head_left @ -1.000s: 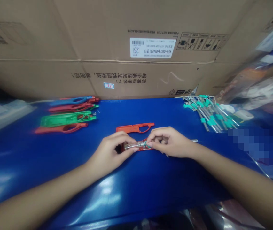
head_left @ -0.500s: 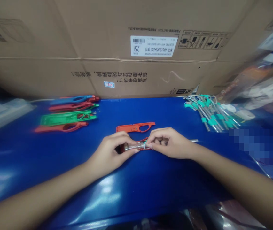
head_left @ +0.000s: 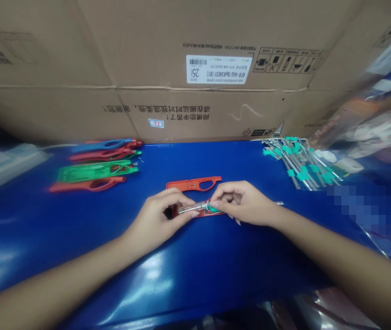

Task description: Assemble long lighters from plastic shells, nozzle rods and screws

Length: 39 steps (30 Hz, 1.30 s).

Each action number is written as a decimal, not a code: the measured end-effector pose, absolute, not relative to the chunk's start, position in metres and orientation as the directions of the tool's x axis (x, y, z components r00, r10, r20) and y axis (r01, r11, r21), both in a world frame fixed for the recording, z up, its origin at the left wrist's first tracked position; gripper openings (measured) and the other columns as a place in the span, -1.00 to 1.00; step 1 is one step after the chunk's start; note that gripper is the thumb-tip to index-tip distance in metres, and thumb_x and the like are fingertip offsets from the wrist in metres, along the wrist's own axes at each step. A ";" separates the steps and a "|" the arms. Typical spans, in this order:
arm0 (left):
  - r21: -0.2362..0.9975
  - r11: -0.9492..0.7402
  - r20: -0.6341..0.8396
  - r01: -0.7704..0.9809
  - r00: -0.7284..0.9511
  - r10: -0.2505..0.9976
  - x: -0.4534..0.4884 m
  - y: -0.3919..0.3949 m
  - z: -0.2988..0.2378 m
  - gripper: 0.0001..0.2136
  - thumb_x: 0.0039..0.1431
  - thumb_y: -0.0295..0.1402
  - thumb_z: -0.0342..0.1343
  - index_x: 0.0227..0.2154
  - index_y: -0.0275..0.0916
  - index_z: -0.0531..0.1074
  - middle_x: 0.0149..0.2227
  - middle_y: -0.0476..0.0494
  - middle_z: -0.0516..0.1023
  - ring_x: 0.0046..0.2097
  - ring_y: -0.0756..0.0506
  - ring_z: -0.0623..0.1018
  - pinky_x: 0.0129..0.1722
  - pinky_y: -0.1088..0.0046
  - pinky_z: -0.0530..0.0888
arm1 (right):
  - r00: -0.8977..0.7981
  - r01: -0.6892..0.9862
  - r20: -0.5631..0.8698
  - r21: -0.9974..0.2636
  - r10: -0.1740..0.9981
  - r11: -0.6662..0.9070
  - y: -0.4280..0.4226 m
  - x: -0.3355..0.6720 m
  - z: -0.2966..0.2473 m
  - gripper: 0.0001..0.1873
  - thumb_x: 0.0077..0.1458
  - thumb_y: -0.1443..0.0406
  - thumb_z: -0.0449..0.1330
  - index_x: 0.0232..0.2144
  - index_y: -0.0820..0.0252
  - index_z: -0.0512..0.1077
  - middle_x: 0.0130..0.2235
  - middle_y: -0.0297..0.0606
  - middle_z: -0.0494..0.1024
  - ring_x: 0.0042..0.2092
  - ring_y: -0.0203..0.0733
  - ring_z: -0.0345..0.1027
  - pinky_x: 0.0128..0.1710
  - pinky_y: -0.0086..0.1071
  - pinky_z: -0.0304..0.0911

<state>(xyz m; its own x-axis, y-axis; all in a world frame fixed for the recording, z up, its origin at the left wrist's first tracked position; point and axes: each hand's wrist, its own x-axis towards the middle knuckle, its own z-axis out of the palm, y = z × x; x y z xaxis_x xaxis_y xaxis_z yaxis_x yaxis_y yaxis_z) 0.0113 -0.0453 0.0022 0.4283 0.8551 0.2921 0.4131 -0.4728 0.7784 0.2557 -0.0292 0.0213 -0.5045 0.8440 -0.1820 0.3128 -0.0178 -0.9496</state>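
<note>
My left hand [head_left: 157, 220] and my right hand [head_left: 241, 201] meet at the middle of the blue table [head_left: 195, 266]. Both pinch a clear tube with a teal collar [head_left: 197, 207] that lies over a red plastic shell [head_left: 212, 213] flat on the table. The left fingers close on the tube's left end; the right fingers close by the teal collar. A thin metal rod [head_left: 278, 202] sticks out to the right of my right hand. A second red shell [head_left: 193, 184] lies just behind the hands.
Finished red, green and blue handles [head_left: 95, 165] are stacked at the far left. A heap of tubes with teal collars [head_left: 301, 162] lies at the far right. A large cardboard box [head_left: 195, 68] walls off the back. Plastic bags [head_left: 381, 128] crowd the right side.
The hands have barely moved. My right fingers have shifted slightly on the tube, so more of the teal collar shows now.
</note>
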 end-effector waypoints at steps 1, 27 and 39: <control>0.777 -0.475 0.293 0.414 0.430 0.854 0.011 -0.045 0.002 -0.89 0.20 -0.32 0.29 -0.27 -0.24 0.61 -0.32 -0.08 0.60 -0.38 0.01 0.49 -0.37 0.50 0.41 | -0.502 0.315 -0.183 -0.949 0.845 -0.018 -0.030 0.256 0.021 -0.81 0.15 0.21 0.27 -0.34 0.24 0.48 -0.55 -0.44 0.39 -0.60 -0.41 0.23 -0.65 -0.50 0.17; 0.842 -0.356 0.203 0.405 0.373 0.905 0.012 -0.046 0.002 -0.85 0.15 -0.26 0.32 -0.33 -0.24 0.63 -0.38 -0.08 0.60 -0.41 0.00 0.47 -0.39 0.48 0.37 | -0.440 0.335 -0.130 -0.942 0.889 0.028 -0.033 0.247 0.014 -0.88 0.11 0.29 0.25 -0.40 0.25 0.50 -0.56 -0.41 0.39 -0.54 -0.41 0.22 -0.57 -0.52 0.09; 0.856 -0.350 0.204 0.379 0.375 0.904 0.012 -0.043 0.003 -0.86 0.14 -0.26 0.33 -0.32 -0.22 0.64 -0.38 -0.07 0.61 -0.40 0.00 0.46 -0.41 0.49 0.36 | -0.432 0.292 -0.137 -0.956 0.892 -0.006 -0.035 0.246 0.018 -0.83 0.11 0.22 0.26 -0.39 0.24 0.50 -0.53 -0.38 0.41 -0.53 -0.40 0.23 -0.55 -0.48 0.13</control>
